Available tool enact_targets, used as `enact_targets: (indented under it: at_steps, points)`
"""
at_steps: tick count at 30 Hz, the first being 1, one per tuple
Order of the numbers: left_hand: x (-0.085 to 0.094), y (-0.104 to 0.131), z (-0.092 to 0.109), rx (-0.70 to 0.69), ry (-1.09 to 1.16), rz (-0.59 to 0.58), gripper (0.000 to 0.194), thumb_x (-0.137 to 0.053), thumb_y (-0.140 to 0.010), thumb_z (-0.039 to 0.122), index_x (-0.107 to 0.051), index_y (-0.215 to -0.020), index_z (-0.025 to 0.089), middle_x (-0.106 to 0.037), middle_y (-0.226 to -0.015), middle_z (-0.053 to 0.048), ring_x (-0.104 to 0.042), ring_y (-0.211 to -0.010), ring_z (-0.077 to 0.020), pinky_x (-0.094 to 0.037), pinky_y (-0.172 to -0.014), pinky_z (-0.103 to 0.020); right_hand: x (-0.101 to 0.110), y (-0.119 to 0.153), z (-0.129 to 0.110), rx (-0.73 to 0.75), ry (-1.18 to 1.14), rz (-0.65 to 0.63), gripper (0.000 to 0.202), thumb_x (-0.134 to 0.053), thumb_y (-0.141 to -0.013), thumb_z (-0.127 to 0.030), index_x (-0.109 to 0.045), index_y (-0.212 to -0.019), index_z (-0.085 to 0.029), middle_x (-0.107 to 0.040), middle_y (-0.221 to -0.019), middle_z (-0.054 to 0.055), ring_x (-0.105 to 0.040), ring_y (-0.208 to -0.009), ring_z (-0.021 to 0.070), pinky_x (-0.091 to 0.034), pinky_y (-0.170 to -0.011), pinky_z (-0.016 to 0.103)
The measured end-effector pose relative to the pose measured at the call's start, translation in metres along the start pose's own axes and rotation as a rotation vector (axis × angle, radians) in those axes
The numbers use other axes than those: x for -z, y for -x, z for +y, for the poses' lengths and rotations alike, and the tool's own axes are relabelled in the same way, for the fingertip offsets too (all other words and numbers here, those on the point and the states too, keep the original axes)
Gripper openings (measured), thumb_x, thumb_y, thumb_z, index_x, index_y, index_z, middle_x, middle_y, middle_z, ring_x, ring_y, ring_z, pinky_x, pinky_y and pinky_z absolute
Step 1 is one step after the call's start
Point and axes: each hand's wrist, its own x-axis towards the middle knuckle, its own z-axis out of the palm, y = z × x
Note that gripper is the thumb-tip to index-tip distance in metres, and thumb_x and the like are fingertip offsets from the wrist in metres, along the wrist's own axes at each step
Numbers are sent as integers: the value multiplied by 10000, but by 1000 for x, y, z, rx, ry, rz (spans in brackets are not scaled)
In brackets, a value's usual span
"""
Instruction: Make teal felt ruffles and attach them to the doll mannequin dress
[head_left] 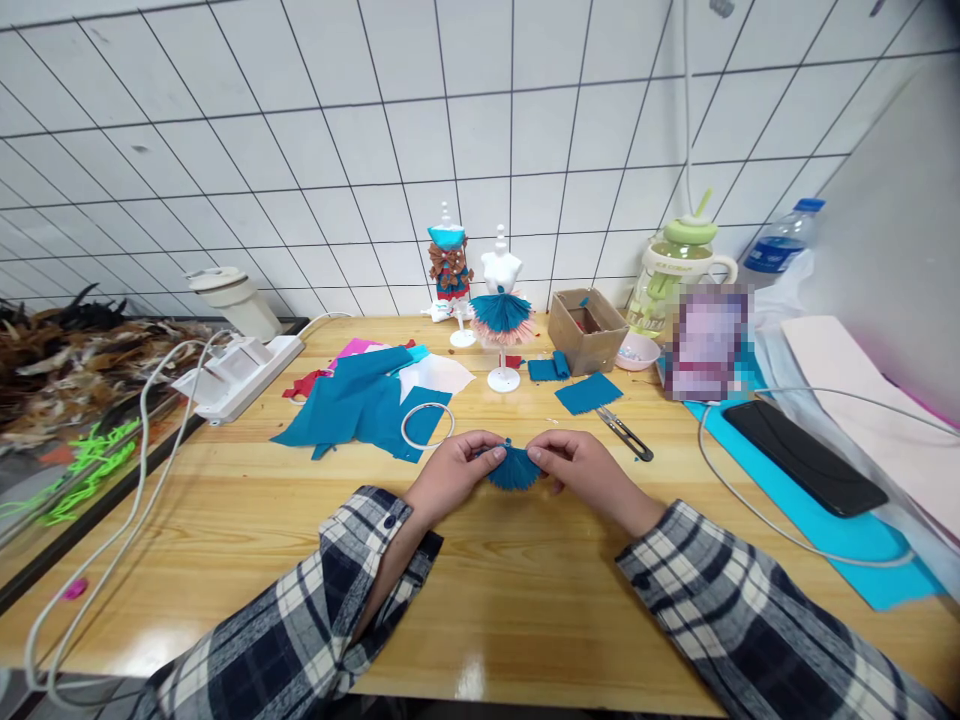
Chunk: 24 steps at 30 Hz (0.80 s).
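A small teal pleated paper fan is held over the table between my two hands, its fringed edge toward me. My left hand pinches its left side with thumb and fingers. At the opposite side my right hand pinches the edge in the same way. Beyond them stands a white mini dress form wearing a teal and pink fringed skirt. A flat teal fringed piece lies near my right hand, beside small scissors. A white ring rests on teal sheets by my left hand.
Behind are a second dressed form, a cardboard box, a pink bowl and a green-lidded jug. A black phone and cables lie right. A power strip and feathers are left.
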Motion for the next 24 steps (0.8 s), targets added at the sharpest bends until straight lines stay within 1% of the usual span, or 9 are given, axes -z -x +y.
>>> enact_targets:
  at_steps: [2,5,7,11,13,17,20,22,24]
  points:
    - [-1,1,2,-5,61,-29,349,-708,-725,456,-657,-891,154,-667,-846,-32,-586,-781,-154,-441,-731,-267,-1,0,0,-23,-14,0,288,-602,-783,-438,-676,-811,-160,-594,-663,6,-525,-538,110,-462,-437,214]
    - [-3,3,5,1,118,-82,354,-761,-682,403,-610,-884,154,-646,-835,-24,-588,-788,-147,-440,-717,-255,-4,1,-1,-32,-25,7,287,-614,-772,-436,-674,-804,-157,-596,-664,9,-519,-526,108,-466,-437,220]
    - [-5,4,5,10,99,-75,356,-791,-650,348,-592,-875,157,-638,-830,-16,-589,-784,-139,-440,-706,-241,-6,1,-2,-31,-24,-1,281,-610,-772,-428,-670,-804,-156,-600,-663,14,-527,-532,114,-466,-442,223]
    - [-3,3,3,32,90,-45,345,-766,-676,314,-569,-918,167,-642,-801,-6,-597,-719,-127,-447,-667,-236,-5,1,-2,-6,32,27,260,-596,-778,-411,-658,-774,-158,-587,-634,6,-523,-538,115,-459,-475,228]
    - [-2,2,2,32,61,-53,376,-751,-691,302,-557,-988,177,-651,-803,-6,-608,-708,-130,-456,-665,-243,-3,0,-2,27,51,18,246,-596,-776,-397,-659,-792,-161,-615,-680,17,-544,-583,123,-453,-501,227]
    - [-3,4,5,28,-79,-63,437,-731,-699,274,-538,-1078,176,-647,-786,0,-624,-719,-144,-478,-685,-262,-2,0,-1,67,84,-26,260,-613,-770,-361,-672,-931,-165,-677,-814,39,-585,-671,138,-450,-563,237]
    - [-6,6,6,5,-161,-102,525,-731,-686,247,-513,-1159,184,-643,-774,4,-629,-721,-155,-493,-690,-282,-3,-1,0,70,169,-1,189,-617,-770,-335,-681,-840,-171,-669,-741,24,-584,-677,144,-445,-602,251]
    - [-7,7,5,-19,-197,-127,577,-735,-677,229,-498,-1202,194,-647,-775,5,-632,-732,-159,-498,-702,-290,-3,-1,1,72,171,37,180,-602,-780,-336,-662,-761,-168,-659,-713,23,-583,-675,147,-445,-614,258]
    - [-7,7,5,-30,-215,-112,617,-737,-674,220,-483,-1236,200,-654,-781,2,-638,-742,-161,-500,-716,-294,-3,-1,2,72,102,39,211,-581,-799,-359,-657,-792,-163,-669,-754,35,-602,-704,155,-457,-631,263]
